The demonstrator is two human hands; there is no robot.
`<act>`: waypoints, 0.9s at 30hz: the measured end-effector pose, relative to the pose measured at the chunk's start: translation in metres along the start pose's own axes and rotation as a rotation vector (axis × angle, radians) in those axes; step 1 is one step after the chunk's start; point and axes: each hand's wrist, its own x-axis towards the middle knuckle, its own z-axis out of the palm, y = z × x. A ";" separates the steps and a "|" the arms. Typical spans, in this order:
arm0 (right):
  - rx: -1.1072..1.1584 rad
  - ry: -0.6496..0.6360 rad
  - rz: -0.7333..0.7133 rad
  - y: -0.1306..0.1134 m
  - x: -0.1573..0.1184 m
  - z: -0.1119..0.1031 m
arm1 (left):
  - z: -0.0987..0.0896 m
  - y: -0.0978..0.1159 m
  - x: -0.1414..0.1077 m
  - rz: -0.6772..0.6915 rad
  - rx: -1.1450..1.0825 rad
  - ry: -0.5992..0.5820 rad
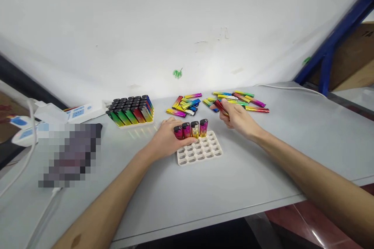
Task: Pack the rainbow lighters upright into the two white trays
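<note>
A white tray [201, 158] with rows of oval slots lies on the table in front of me. Several shiny lighters [195, 129] with black tops, magenta and gold-silver in colour, stand upright in its back row. My left hand [168, 138] is closed around the left end of that row, thumb in front and fingers behind, partly hidden. To the right and a little farther back, my right hand [236, 116] pinches a dark red lighter [219, 106], tilted above the table. Beyond it lies a loose pile of colourful metallic lighters [254, 101].
A second white tray [137, 124] packed with upright lighters stands at back left. Another loose pile of lighters [187, 105] lies near the wall. At left are a blurred dark device [74, 153] with a cable and a power strip [83, 112]. A white cable [292, 86] runs along the back right.
</note>
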 end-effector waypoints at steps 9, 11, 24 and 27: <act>0.116 -0.042 0.091 0.002 0.001 0.006 | 0.000 0.002 0.000 0.006 -0.016 -0.014; 0.153 -0.077 0.108 0.005 0.001 0.007 | 0.001 0.003 0.000 0.013 -0.015 -0.011; 0.259 -0.008 0.191 -0.002 0.003 0.007 | 0.001 0.004 -0.001 0.013 -0.010 -0.024; 0.281 0.000 0.193 -0.002 0.003 0.006 | 0.002 0.002 -0.001 0.008 -0.010 -0.024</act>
